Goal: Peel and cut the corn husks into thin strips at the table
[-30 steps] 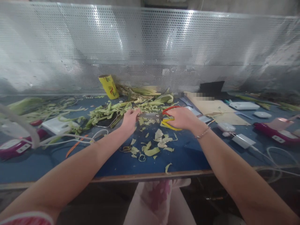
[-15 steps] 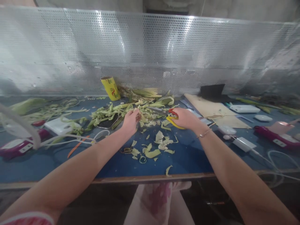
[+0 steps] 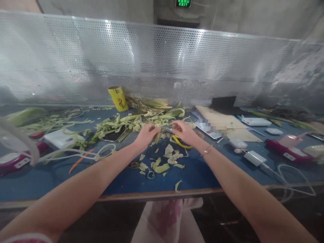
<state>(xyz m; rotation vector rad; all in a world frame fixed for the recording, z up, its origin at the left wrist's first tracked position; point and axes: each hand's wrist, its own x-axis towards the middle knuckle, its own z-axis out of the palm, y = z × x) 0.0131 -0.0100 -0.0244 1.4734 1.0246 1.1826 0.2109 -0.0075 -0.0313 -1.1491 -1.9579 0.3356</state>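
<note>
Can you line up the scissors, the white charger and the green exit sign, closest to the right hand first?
From the right hand in the head view:
1. Scissors: touching the hand, yellow handle below it.
2. White charger: on the table, to the right.
3. Exit sign: up high, beyond the metal screen.

You've got two hands (image 3: 147, 135) (image 3: 186, 133) going, one pair of scissors (image 3: 167, 129), one yellow cylinder (image 3: 118, 99), two purple power strips (image 3: 278, 149) (image 3: 11, 166)!
</note>
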